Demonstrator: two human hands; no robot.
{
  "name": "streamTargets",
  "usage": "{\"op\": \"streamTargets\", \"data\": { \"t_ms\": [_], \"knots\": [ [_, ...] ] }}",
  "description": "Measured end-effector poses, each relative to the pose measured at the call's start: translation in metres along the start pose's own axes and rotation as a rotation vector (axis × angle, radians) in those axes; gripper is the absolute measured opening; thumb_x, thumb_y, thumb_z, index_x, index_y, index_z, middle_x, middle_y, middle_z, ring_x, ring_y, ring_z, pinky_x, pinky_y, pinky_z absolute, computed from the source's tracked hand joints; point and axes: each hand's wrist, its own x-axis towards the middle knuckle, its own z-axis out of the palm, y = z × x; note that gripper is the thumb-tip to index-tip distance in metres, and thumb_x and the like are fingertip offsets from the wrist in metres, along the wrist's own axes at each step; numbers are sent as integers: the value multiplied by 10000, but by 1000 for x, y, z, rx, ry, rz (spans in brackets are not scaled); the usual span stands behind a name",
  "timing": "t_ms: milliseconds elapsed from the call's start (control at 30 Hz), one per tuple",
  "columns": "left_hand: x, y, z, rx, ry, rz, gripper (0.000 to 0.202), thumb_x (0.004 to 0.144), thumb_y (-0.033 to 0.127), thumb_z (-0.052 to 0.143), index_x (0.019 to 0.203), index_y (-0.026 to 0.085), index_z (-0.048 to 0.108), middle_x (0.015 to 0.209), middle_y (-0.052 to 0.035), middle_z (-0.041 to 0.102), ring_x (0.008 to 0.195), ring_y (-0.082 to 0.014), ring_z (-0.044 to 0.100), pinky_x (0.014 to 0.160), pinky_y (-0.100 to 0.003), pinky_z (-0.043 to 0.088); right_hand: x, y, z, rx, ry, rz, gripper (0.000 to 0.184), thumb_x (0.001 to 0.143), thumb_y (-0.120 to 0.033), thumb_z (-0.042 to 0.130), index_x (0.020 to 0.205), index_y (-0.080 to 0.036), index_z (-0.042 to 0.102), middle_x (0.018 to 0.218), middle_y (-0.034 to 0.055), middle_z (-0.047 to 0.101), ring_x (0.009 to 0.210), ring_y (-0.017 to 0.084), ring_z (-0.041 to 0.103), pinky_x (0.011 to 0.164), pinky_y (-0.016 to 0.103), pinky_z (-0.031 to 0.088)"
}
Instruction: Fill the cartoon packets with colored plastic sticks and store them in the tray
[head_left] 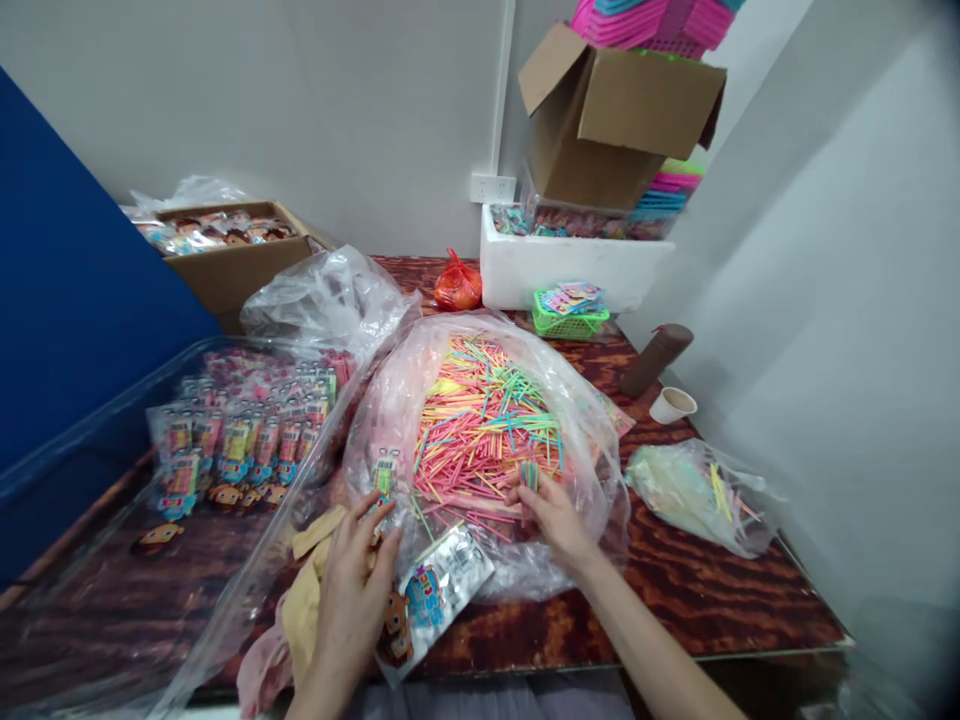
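My left hand (352,570) is at the front of the table, its fingers and thumb curled around a small clear printed packet (385,472) with coloured sticks in it. The fingers cover the packet's lower part. Beside this hand lies a silver printed pouch (450,572) with a cartoon figure. My right hand (553,515) pinches a small bunch of coloured sticks (529,475) over the front right of a big open clear plastic bag (382,400). A large heap of thin pink, yellow, green and blue sticks (480,420) fills that bag.
Filled packets (255,440) lie in rows on the left, near a cardboard box (225,260). Yellow cloth (307,590) lies by my left wrist. On the right are a paper cup (673,404), a brown bottle (656,360) and a plastic bag (697,490). A green basket (570,322) stands behind.
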Motion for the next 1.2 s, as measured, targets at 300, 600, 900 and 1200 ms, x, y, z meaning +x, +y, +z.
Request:
{"op": "streamTargets", "data": {
  "t_ms": [300, 600, 900, 1200],
  "knots": [
    [-27, 76, 69, -30, -284, 402, 624, 953, 279, 455, 1524, 224, 209, 1581, -114, 278, 1475, -250, 193, 1177, -481, 232, -42, 39, 14, -156, 38, -97, 226, 896, -427, 528, 890, -215, 606, 861, 34, 659, 853, 199, 620, 817, 317, 497],
    [-31, 57, 70, 125, -350, 459, 593, 960, 282, 450, 1511, 204, 244, 1569, -130, 288, 1467, -262, 196, 1168, -482, 224, -46, 38, 11, -191, -12, -114, 217, 901, -400, 532, 900, -212, 641, 868, 39, 672, 853, 216, 628, 839, 345, 486],
    [-37, 4, 38, 338, -253, 234, 411, 914, 297, 532, 1304, 169, 520, 1147, -118, 624, 1039, -295, 560, 889, -456, 461, -49, 40, 10, -250, -4, -98, 177, 907, -329, 507, 850, -209, 625, 820, 30, 660, 825, 201, 619, 772, 281, 446],
    [-35, 7, 36, 189, -136, 122, 278, 895, 211, 507, 1168, 184, 551, 950, -65, 599, 905, -242, 577, 777, -359, 459, -50, 45, 11, -248, 5, -114, 168, 916, -316, 514, 849, -212, 628, 820, 24, 655, 825, 199, 617, 775, 277, 443]
  ]
}}
